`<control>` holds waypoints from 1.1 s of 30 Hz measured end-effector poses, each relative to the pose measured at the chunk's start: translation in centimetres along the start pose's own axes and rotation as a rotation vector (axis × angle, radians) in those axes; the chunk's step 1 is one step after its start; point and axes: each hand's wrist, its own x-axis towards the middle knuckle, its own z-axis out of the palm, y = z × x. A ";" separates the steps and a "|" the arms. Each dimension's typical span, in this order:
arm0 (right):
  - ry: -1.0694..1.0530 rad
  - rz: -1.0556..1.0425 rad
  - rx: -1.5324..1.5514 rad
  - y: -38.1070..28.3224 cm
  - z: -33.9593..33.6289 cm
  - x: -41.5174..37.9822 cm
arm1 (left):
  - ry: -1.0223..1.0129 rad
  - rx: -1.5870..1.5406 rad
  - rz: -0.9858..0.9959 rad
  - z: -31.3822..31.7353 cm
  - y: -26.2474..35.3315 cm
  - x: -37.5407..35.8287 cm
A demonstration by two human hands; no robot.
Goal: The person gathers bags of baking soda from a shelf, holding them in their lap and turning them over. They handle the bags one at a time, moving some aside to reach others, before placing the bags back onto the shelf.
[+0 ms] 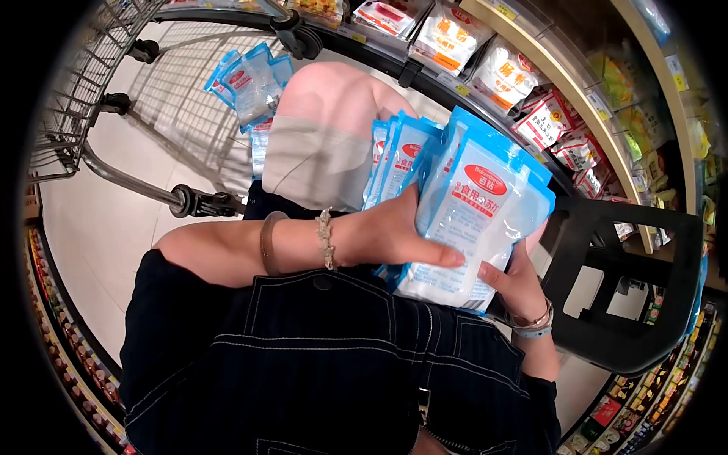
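Note:
A stack of blue-and-white packets (474,205) with a red oval label is held upright in front of my body. My left hand (394,231) grips the stack from the left, its thumb lying across the front packet. On the lower right, my right hand (516,280) holds the same stack, thumb on the front and fingers hidden behind it. Several similar packets (402,155) stand just behind my left hand, beside my knee. More blue packets (250,83) lie beyond my knees, near the cart.
A metal shopping cart (76,83) with wheels is at the upper left. Shelves (561,57) of bagged goods curve along the top and right, with white bags (504,72) on the lower one. A black plastic stool-like object (629,334) stands at the right.

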 end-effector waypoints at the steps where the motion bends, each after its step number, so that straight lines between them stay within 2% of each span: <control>1: 0.023 -0.009 -0.009 -0.1 0.3 -0.2 | -0.032 0.058 0.013 -0.1 0.1 -0.2; 4: 0.086 -0.060 -0.104 -1.5 1.4 -1.1 | 0.023 0.251 0.085 0.0 0.4 -1.2; 7: 0.160 -0.173 -0.192 -3.5 2.7 -1.7 | 0.019 0.238 0.106 -0.3 2.4 -2.5; 9: 0.145 -0.265 -0.301 -5.5 3.4 -1.1 | 0.082 0.340 0.177 -0.6 4.4 -3.4; 14: -0.014 -0.455 -0.241 -9.1 6.2 3.2 | 0.245 0.171 0.103 -2.8 7.3 -5.0; 16: -0.072 -0.387 -0.174 -9.3 7.3 5.1 | 0.306 0.077 0.098 -4.3 6.9 -5.0; 18: -0.088 -0.246 -0.170 -9.0 8.0 6.8 | 0.245 -0.124 0.082 -5.5 5.8 -4.8; 24: -0.130 -0.129 -0.048 -6.2 8.6 10.1 | 0.227 -0.435 -0.064 -7.6 2.8 -4.4; 29: -0.110 -0.095 0.020 -4.6 8.2 9.3 | 0.203 -0.470 -0.009 -6.5 0.4 -4.3; 33: -0.036 -0.121 -0.151 -4.7 8.3 7.9 | 0.161 -0.484 0.001 -6.0 0.5 -4.6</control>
